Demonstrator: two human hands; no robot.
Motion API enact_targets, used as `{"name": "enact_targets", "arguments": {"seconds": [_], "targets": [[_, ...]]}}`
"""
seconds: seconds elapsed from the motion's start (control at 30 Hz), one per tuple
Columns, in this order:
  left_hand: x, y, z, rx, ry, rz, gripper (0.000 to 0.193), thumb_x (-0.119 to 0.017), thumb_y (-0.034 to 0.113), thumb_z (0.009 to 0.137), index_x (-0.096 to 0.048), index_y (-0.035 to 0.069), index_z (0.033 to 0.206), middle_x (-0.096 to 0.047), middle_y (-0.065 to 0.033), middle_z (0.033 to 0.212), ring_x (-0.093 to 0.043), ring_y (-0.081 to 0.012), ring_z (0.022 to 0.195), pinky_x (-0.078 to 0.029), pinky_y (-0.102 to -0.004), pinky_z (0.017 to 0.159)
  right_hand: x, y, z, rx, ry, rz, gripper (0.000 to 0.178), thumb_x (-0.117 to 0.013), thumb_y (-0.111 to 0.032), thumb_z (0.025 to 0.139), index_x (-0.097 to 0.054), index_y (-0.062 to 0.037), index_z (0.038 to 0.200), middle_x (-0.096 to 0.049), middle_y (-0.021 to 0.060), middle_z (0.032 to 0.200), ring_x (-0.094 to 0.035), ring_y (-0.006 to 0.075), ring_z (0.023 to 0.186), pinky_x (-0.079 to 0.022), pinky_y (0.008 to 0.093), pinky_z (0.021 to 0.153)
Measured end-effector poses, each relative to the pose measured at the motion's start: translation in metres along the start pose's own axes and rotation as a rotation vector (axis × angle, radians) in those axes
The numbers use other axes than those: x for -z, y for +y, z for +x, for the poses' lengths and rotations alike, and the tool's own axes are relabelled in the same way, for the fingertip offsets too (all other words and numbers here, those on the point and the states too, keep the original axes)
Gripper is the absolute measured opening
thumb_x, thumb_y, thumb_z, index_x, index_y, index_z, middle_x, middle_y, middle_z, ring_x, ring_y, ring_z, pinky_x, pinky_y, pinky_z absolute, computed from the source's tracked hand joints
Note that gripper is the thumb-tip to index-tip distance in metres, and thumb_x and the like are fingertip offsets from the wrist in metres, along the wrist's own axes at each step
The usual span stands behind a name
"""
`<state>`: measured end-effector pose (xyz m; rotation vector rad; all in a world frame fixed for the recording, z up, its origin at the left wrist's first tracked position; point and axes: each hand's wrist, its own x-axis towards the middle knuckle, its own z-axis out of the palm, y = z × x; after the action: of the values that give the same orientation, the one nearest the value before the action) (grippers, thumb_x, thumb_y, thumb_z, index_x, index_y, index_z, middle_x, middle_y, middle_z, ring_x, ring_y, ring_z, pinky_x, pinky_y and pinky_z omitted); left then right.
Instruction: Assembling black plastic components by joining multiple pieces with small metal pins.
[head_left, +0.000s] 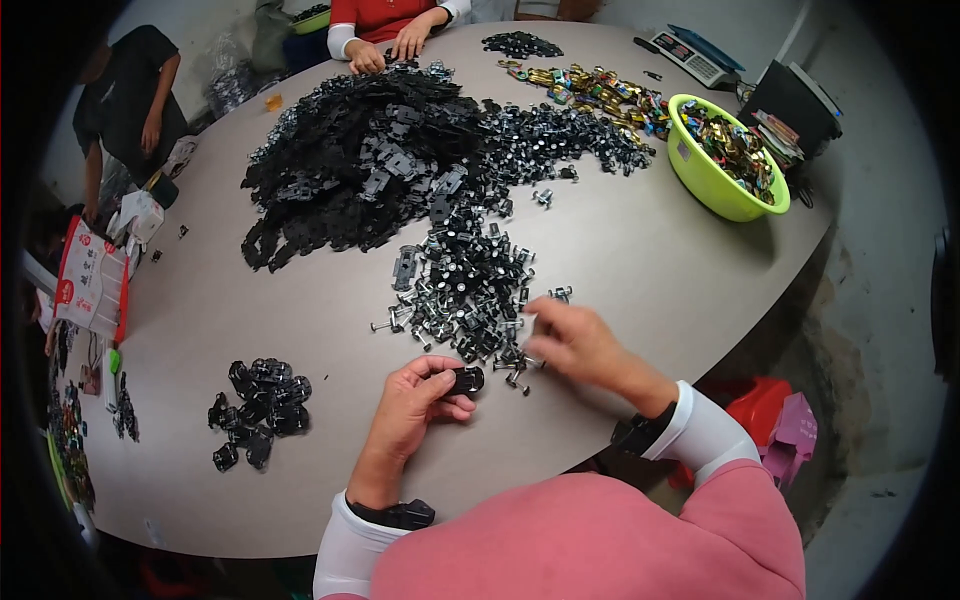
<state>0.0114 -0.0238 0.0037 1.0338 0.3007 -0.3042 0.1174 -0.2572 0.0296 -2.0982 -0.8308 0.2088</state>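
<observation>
My left hand (pixel 420 405) is closed round a small black plastic toy-car base (pixel 467 380), pinching it between thumb and fingers above the table. My right hand (pixel 575 340), smeared by motion, hovers at the right edge of a heap of small wheel-and-axle sets (pixel 465 270); whether its fingers hold one is unclear. These sets have black wheels with silvery hubs on metal axles. Beyond them rises a big mound of flat black plastic bases (pixel 340 160). To the left of my left hand lies a small cluster of black car bases (pixel 265 405).
A lime-green bowl (pixel 735 190) of shiny colourful car shells stands at the right, with more shells (pixel 610 95) beside it. A scale (pixel 690 60) sits at the back right. Across the table, another person's hands (pixel 390 48) work at the mound. A red-and-white box (pixel 92 280) is at the left.
</observation>
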Motion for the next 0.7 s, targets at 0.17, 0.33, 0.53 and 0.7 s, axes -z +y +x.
{"name": "enact_targets", "arguments": {"seconds": [0.17,0.33,0.53,0.7], "targets": [[0.000,-0.001,-0.002,0.015,-0.021,-0.015,0.023,-0.055,0.013,0.094,-0.057,-0.004,0.111,-0.066,-0.0147,0.094,-0.069,-0.0198,0.071,-0.059,-0.0284,0.064,0.037,0.031,0.014,-0.047,0.196,-0.309,0.016,-0.059,-0.002,0.078,-0.060,-0.0021,0.094,-0.057,0.0135,0.084,-0.059,0.0320,0.071,-0.049,0.0393,0.067],[-0.002,0.004,-0.003,0.043,-0.039,-0.079,0.032,-0.051,0.019,0.097,-0.054,-0.007,0.116,-0.064,-0.0174,0.102,-0.069,-0.0261,0.083,-0.059,-0.0325,0.071,0.024,0.047,0.016,0.127,0.070,-0.363,0.015,-0.058,0.001,0.075,-0.059,-0.0028,0.090,-0.055,0.0123,0.089,-0.059,0.0329,0.078,-0.048,0.0421,0.069],[0.003,0.003,-0.001,0.079,-0.095,-0.203,0.038,-0.049,0.022,0.099,-0.052,-0.009,0.119,-0.062,-0.0202,0.108,-0.067,-0.0348,0.091,-0.059,-0.0365,0.076,0.025,0.039,0.012,0.140,0.081,-0.520,0.012,-0.056,0.003,0.072,-0.053,-0.0028,0.082,-0.052,0.0123,0.083,-0.056,0.0334,0.076,-0.048,0.0418,0.065],[0.005,-0.001,-0.001,0.072,-0.054,-0.166,0.036,-0.051,0.020,0.097,-0.053,-0.009,0.119,-0.062,-0.0198,0.108,-0.068,-0.0327,0.090,-0.059,-0.0352,0.075,0.011,0.030,-0.012,0.243,0.140,-0.641,0.014,-0.055,0.003,0.072,-0.054,-0.0041,0.084,-0.052,0.0118,0.083,-0.058,0.0309,0.077,-0.049,0.0413,0.062]]}}
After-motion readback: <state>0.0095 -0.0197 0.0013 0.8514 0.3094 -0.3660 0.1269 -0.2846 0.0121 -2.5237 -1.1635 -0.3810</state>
